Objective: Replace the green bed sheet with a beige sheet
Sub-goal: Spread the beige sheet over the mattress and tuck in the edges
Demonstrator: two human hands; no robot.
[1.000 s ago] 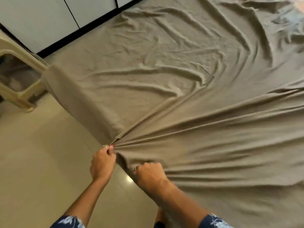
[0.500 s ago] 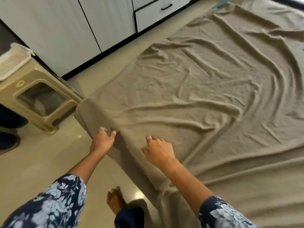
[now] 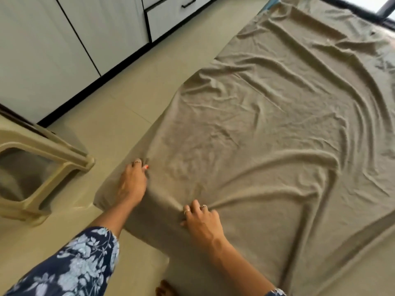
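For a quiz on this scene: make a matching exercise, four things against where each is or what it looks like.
1. beige sheet
2. left hand
3. plastic stool
4. drawer handle

a. on the floor, left of the bed
b. spread wrinkled over the bed
c. black, on a white cabinet
d. at the bed's near corner

Pairs: 1-b, 2-d, 3-a, 4-c

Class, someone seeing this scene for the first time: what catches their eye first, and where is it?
The wrinkled beige sheet fills the right side, spread over the bed. At its near-left corner the left hand and right hand press on the fabric. A beige plastic stool stands on the floor at left.
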